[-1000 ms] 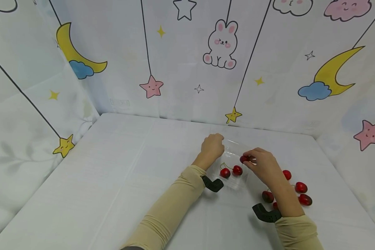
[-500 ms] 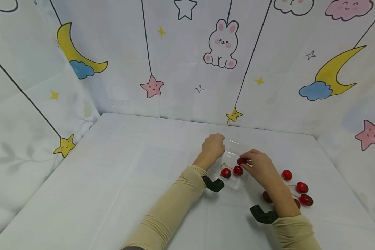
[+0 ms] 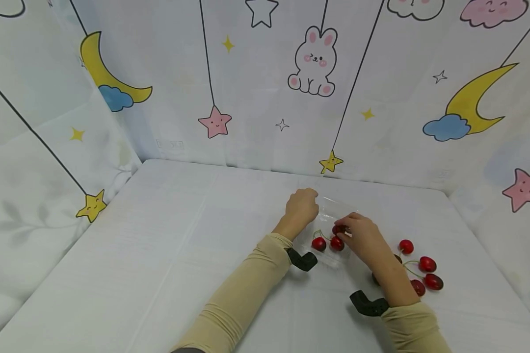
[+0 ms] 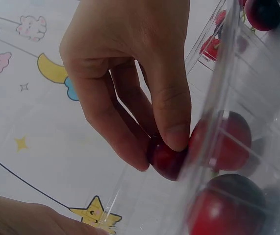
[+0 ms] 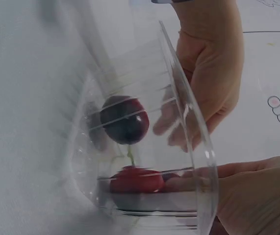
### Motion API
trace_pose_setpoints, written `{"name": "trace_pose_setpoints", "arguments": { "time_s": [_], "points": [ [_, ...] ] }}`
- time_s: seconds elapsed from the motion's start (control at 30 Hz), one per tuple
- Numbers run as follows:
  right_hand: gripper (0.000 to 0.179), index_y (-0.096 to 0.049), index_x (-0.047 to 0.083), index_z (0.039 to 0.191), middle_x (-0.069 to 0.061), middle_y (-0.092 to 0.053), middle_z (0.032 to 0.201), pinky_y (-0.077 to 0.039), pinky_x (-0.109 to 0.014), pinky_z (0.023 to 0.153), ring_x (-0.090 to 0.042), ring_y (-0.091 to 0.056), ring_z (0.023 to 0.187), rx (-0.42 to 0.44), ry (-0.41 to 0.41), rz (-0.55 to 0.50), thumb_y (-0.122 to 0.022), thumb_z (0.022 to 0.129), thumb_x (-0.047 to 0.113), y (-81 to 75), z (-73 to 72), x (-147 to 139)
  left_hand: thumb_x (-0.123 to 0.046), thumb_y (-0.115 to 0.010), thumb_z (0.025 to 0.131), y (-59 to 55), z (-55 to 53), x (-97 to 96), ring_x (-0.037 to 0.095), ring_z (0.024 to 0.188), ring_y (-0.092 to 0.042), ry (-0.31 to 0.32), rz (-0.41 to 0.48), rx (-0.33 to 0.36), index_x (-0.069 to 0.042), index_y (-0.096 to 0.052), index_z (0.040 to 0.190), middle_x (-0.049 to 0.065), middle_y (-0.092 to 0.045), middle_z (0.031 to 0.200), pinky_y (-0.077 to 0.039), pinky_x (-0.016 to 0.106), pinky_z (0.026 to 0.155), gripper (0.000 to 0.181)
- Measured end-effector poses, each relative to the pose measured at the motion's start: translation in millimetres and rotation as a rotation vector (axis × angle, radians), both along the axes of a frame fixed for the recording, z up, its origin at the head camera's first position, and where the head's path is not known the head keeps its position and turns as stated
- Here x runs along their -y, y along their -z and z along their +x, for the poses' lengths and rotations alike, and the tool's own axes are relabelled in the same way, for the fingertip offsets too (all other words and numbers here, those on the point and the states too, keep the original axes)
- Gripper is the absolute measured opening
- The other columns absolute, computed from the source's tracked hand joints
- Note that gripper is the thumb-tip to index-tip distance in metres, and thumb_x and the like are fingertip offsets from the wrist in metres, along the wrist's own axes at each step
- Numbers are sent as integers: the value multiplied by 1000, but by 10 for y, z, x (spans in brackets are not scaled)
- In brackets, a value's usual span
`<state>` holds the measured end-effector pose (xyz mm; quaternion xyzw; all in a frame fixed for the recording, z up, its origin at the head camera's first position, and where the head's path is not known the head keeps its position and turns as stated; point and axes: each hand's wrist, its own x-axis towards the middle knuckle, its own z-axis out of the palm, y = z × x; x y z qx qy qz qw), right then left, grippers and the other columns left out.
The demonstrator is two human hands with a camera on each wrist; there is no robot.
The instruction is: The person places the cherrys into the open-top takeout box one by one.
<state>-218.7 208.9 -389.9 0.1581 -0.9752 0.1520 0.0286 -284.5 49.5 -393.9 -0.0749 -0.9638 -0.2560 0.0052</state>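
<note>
A clear plastic container (image 3: 329,260) stands on the table, with two stemmed cherries lying in it: a left one (image 3: 319,244) and a right one (image 3: 337,243). At its far left rim is my left hand (image 3: 302,206), fingers bent over the edge; in the right wrist view the fingertips (image 5: 179,134) show through the clear wall. Between thumb and fingers my right hand (image 3: 361,235) pinches another cherry (image 4: 165,160), low over the container beside the right cherry. The left wrist view shows this pinch closely, past the container's wall.
Several loose cherries (image 3: 428,264) with green stems lie on the white table (image 3: 203,245), right of the container and partly hidden by my right forearm. A patterned cloth wall (image 3: 256,142) rises behind the table's far edge.
My right hand has moved left and slightly down with its cherry, bringing it closer to the two cherries in the container. The left hand has stayed at the rim.
</note>
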Motion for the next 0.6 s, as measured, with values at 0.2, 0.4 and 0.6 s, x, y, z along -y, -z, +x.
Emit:
{"name": "trace_pose_setpoints", "arguments": {
  "time_s": [0.2,0.4,0.6],
  "points": [
    [29,-69,0,107,-14,-64,101,-55,-43,81,-28,-64,91,3,-14,41,-73,79,1,35,-2,35,-13,-58,91,-7,3,-1,20,94,-67,1,-3,-4,-16,-64,124,1,-68,118,-56,32,68,34],
    [30,-69,2,107,-15,-64,101,-55,-43,82,-29,-63,91,6,-20,61,-74,77,0,64,-2,57,-13,-58,90,-8,-4,-1,20,94,-67,0,-4,-8,-16,-64,124,1,-68,118,-56,32,68,34],
    [30,-70,2,106,-14,-64,100,-55,-43,82,-28,-64,91,-16,-37,69,-75,77,1,94,5,56,-13,-57,90,-11,14,7,21,97,-67,3,-7,-22,-16,-65,123,1,-68,119,-56,33,70,34]
  ]
}}
